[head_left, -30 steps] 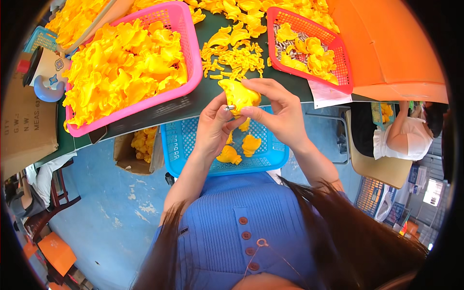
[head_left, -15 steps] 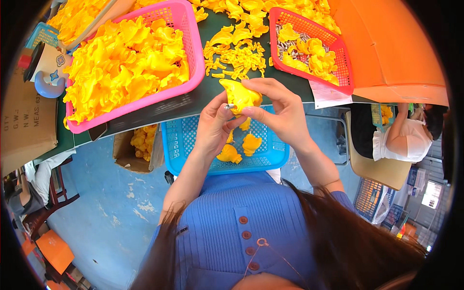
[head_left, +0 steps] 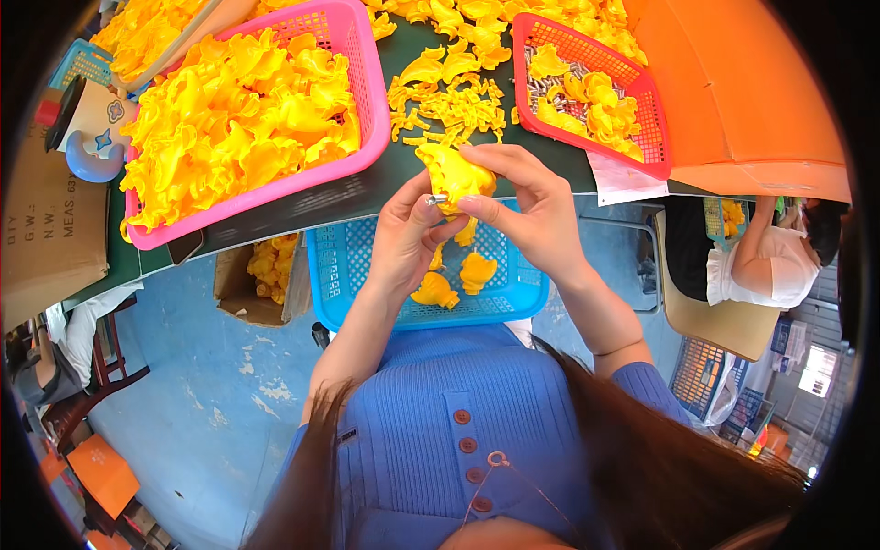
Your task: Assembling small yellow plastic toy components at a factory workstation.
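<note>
Turned slightly since the earlier frame: one hollow-looking, bright yellow moulded piece (head_left: pixel 463 179); both hands stay almost where they were. Position: I log it above the near edge of the dark green table (head_left: pixel 302 209), raised between the hands.

Left hand (head_left: pixel 401 236): thumb and fingers closed on the piece's lower left, beside a short silver metal pin (head_left: pixel 437 199) that juts from it. Right hand (head_left: pixel 532 206): thumb and forefinger pinching its right side.

Also on my feed:
- Blue perforated plastic basket (head_left: pixel 328 280), below the hands, several yellow pieces inside.
- Large pink perforated plastic basket (head_left: pixel 373 119), left, heaped with thin yellow curved pieces.
- Smaller reddish-pink perforated plastic basket (head_left: pixel 653 137), right, holding silver metal parts and yellow pieces.
- Loose yellow strips (head_left: pixel 463 108), between those two baskets.
</note>
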Demonstrator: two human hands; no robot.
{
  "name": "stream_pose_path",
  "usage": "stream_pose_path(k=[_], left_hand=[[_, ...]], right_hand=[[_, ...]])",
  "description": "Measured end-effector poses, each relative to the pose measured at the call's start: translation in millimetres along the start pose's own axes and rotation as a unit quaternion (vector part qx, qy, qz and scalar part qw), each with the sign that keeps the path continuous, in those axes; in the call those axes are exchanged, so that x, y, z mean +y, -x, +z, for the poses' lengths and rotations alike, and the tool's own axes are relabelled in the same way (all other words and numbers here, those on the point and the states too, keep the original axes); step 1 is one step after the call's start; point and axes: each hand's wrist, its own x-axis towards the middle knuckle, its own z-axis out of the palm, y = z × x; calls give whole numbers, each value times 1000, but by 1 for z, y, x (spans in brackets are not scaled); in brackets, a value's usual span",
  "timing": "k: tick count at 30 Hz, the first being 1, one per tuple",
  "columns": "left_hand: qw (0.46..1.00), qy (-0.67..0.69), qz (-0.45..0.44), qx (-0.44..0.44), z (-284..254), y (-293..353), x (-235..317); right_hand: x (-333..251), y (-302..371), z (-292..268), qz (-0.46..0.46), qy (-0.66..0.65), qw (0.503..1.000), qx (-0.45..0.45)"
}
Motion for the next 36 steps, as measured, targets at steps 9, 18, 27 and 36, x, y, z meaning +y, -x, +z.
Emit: stream_pose_path(k=[9,18,27,36], left_hand=[[1000,-10,3,0,-1,0,2],[1000,-21,6,9,0,1,2],[999,-18,20,30,2,-1,-2],[996,-47,72,-1,17,-10,8]], right_hand=[[3,-1,-3,-2,6,1000,-12],[0,-2,-5,-3,18,999,-32],[-5,5,9,-55,167,984,-16],[7,6,4,-124,180,975,42]])
